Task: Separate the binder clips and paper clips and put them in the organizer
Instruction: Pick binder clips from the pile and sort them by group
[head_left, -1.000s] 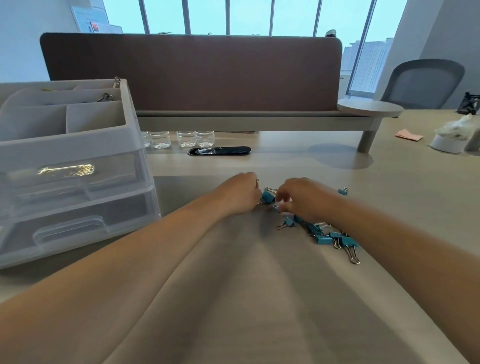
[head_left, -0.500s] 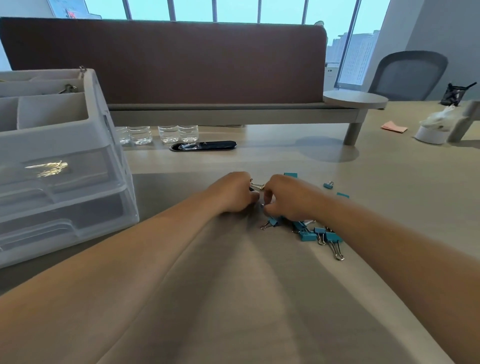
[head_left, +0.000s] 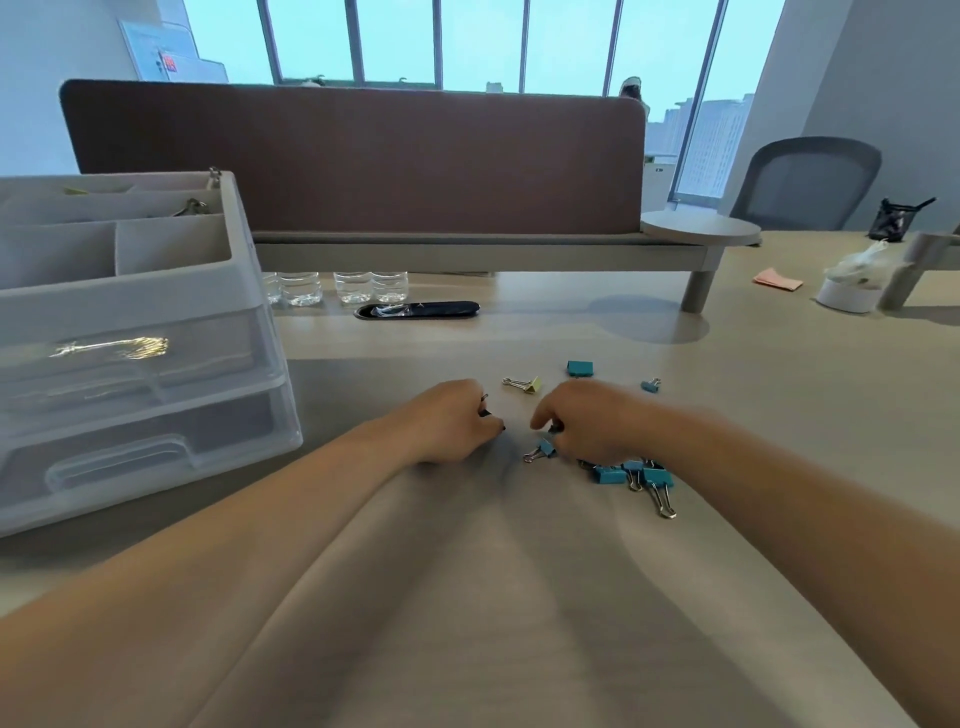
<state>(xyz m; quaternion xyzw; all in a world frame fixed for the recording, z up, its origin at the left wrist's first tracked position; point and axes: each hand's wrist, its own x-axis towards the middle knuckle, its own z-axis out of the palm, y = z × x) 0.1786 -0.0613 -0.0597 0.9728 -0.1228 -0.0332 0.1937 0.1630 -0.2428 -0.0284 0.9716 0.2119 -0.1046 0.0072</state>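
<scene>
Left hand (head_left: 452, 421): curled round a small dark clip (head_left: 485, 413).
Right hand (head_left: 587, 426): curled over teal binder clips (head_left: 631, 473); grip cannot be told.
Change: hands drawn apart; yellow clip (head_left: 524, 385) uncovered beyond them.
Organizer (head_left: 249, 291): far left of Left hand; paper clips (head_left: 119, 347) in upper drawer.
Writing: wall poster (head_left: 171, 57) unreadable.
Surface: beige desk (head_left: 519, 597), brown partition (head_left: 363, 156), windows (head_left: 483, 41) behind.

A brown divider (head_left: 353, 161) backs the desk (head_left: 779, 395); tall windows (head_left: 483, 41) behind.

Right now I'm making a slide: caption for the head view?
Left hand grips a clip, right hand curls over blue clips on the desk; organizer stands at left.
</scene>
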